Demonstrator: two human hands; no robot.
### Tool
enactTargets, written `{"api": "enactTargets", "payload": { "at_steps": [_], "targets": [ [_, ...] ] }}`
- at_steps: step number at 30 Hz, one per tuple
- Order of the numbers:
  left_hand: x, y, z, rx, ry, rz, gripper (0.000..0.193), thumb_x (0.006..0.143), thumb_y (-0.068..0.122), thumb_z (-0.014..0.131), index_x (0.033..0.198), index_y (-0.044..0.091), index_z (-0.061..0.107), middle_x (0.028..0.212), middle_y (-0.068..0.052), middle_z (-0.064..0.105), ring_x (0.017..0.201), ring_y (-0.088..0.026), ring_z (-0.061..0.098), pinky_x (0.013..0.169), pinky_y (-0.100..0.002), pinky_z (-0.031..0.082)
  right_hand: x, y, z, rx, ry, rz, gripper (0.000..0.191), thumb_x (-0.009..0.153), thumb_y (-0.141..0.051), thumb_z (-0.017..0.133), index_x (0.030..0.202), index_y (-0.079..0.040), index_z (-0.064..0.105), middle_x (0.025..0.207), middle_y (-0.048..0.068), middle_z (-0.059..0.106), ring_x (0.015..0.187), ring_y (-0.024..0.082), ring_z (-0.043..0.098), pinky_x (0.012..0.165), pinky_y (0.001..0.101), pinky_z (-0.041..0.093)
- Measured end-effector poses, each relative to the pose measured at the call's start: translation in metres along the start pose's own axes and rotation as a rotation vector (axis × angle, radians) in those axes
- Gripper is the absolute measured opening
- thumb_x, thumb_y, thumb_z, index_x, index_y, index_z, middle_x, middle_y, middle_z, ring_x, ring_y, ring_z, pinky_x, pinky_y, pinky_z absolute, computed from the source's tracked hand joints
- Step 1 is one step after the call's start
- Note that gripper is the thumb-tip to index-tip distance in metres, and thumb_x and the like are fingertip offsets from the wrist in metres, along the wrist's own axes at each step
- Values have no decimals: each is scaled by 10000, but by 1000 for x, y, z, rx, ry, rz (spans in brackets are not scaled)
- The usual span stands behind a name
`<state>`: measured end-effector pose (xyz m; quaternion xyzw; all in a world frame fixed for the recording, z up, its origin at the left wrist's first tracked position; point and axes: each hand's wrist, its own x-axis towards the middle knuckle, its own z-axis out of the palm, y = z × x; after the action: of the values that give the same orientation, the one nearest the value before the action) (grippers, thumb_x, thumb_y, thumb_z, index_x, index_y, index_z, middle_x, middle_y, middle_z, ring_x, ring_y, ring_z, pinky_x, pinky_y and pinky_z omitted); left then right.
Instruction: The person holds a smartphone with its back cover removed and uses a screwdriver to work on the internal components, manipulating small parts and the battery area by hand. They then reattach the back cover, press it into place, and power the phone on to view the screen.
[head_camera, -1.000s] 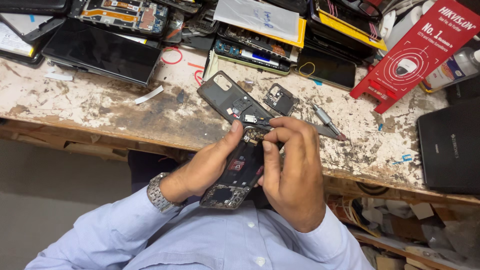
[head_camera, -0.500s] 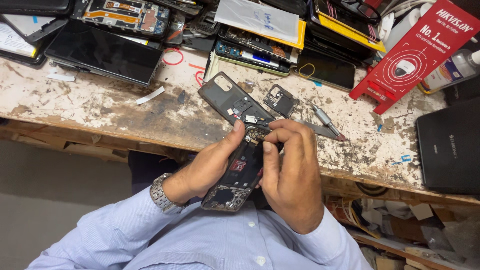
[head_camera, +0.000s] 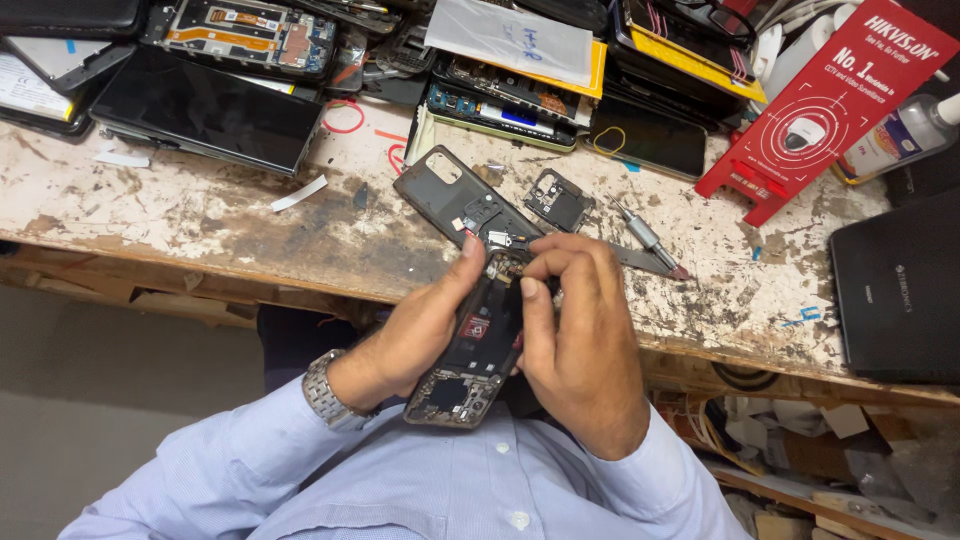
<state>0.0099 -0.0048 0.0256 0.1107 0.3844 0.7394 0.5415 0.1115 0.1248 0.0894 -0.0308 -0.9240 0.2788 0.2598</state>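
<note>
**Opened phone in my hands, bench is a mess**

Opened phone (head_camera: 472, 350) is up off the bench, held over my lap just at the table (head_camera: 200, 215) edge. Clutter everywhere: a grey back cover (head_camera: 455, 200) lies right above my fingers, a small black camera bracket (head_camera: 560, 200) beside it, and a screwdriver (head_camera: 645, 238) just past my right knuckles. Further back there's a dark tablet (head_camera: 205, 110), a stack of gutted phones (head_camera: 520, 95) and a red box (head_camera: 830, 100).

The phone itself is dark, back off, guts showing, with a red sticker in the middle. My left hand (head_camera: 420, 330) cups it from the side, thumb on the top end. My right hand (head_camera: 580, 350) has its fingers curled, pinching at the top edge, which hides that bit.
</note>
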Motion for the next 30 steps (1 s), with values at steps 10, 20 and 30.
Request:
{"api": "enactTargets", "payload": {
  "at_steps": [10, 20, 30],
  "targets": [
    [-5, 3, 1, 5, -100, 24, 774, 1042, 659, 259, 1088, -2, 659, 850, -114, 716, 723, -170, 715, 652, -280, 602, -3, -1, -1, 16, 35, -7, 96, 1007, -29, 604, 1087, 12, 569, 1225, 202, 615, 1151, 342, 630, 1003, 427, 502],
    [-5, 4, -1, -46, -67, -20, 576, 1058, 519, 409, 1154, 3, 648, 894, -113, 725, 732, -173, 718, 644, -279, 604, -11, 6, 4, -185, 167, -245, 193, 936, 24, 722, 1078, -16, 598, 1227, 155, 607, 1214, 361, 591, 1075, 472, 483],
    [-4, -1, -8, -44, -153, -45, 558, 1089, 449, 397, 1148, -49, 641, 894, -175, 737, 767, -218, 742, 701, -304, 633, -10, 12, -3, 6, 170, -275, 252, 905, 30, 801, 1109, -45, 673, 1125, 86, 663, 1108, 266, 655, 1002, 397, 529]
  ]
}}
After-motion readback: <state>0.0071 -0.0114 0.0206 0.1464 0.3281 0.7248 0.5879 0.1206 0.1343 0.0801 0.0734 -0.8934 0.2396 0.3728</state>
